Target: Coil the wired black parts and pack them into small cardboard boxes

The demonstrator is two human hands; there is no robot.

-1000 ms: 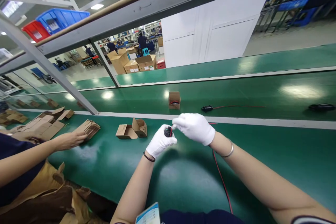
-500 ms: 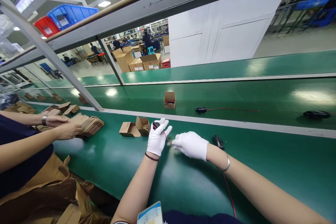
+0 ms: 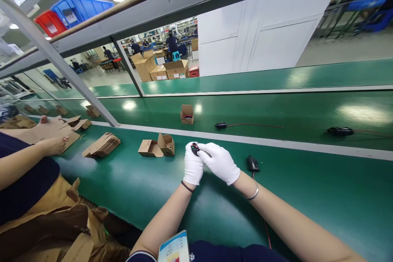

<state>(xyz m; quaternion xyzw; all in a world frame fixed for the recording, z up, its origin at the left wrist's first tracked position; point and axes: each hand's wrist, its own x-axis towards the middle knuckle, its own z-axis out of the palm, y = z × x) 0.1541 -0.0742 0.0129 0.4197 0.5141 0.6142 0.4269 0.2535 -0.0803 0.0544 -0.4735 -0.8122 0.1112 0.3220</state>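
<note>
One black part [image 3: 195, 150] is held in the left hand [image 3: 193, 167]; right hand [image 3: 219, 163] touches it, grip indeterminable; black cylinder [image 3: 253, 164] lies rightward

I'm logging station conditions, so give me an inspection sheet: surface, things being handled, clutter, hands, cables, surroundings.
Surface: glossy green benchtop.
Things: small black part, handheld; black cylindrical device on the benchtop.
Clutter: fanned brown cardboard stack, left.
Hands: white-gloved left hand holds the small black part; white-gloved right hand at it, grip unclear.
Cables: thin red wire trails from another black device.
Surroundings: co-worker's bare hand at brown cardboard; blue plastic bin overhead.
</note>
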